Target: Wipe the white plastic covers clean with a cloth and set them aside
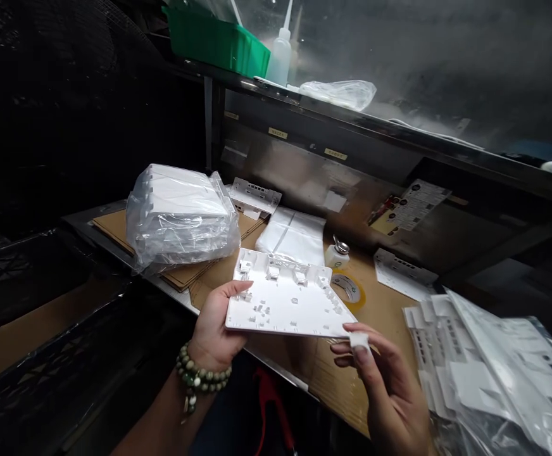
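Note:
My left hand (216, 326) grips the left edge of a white plastic housing cover (280, 301), thumb on its inner face. The cover is held above the table with its moulded clips and posts facing up. At its lower right corner is my right hand (385, 380), fingers closed in a pinch on a small white pad (359, 340), perhaps folded cloth or paper. The right fingertips are at the cover's corner; whether they also grip it I cannot tell. Behind the cover stand a small bottle with a metal top (337, 255) and a roll of tape (349, 289).
A bagged stack of white covers (183, 215) sits at left on cardboard (114, 229). More white housings (475, 367) in plastic lie at right. Clear bags (292, 234) lie behind the cover. A shelf above carries a green bin (216, 41) and a squeeze bottle (280, 57).

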